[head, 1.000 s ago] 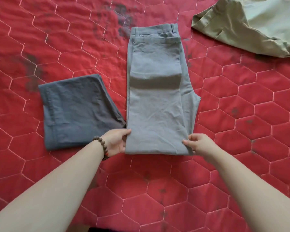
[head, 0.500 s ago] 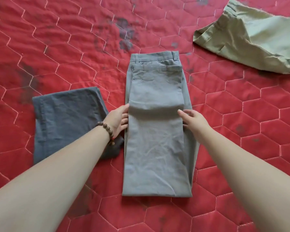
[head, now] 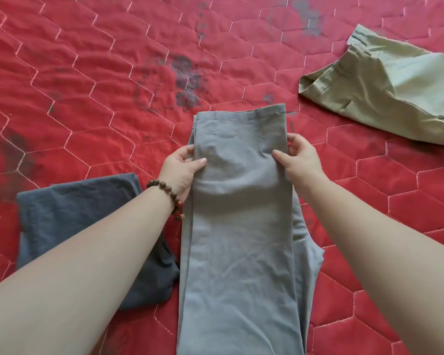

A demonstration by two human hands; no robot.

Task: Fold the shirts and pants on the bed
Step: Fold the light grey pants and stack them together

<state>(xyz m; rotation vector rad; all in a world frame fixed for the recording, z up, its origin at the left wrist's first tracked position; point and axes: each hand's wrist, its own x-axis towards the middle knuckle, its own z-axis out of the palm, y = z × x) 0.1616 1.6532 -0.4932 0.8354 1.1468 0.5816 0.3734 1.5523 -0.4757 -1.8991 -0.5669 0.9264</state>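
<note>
Grey pants lie lengthwise in the middle of the red quilted bed cover, folded into a long narrow strip with a hem at the far end. My left hand, with a bead bracelet on its wrist, pinches the strip's left edge near the far end. My right hand pinches the right edge at the same height. The cloth between both hands is slightly raised and wrinkled.
A folded dark grey garment lies left of the pants, partly under my left forearm. Olive-green pants lie unfolded at the far right. Dark stains mark the cover beyond the pants.
Both hands moved from the near end of the grey pants up along their sides to the far part and took hold of the edges. The waistband is now covered.
</note>
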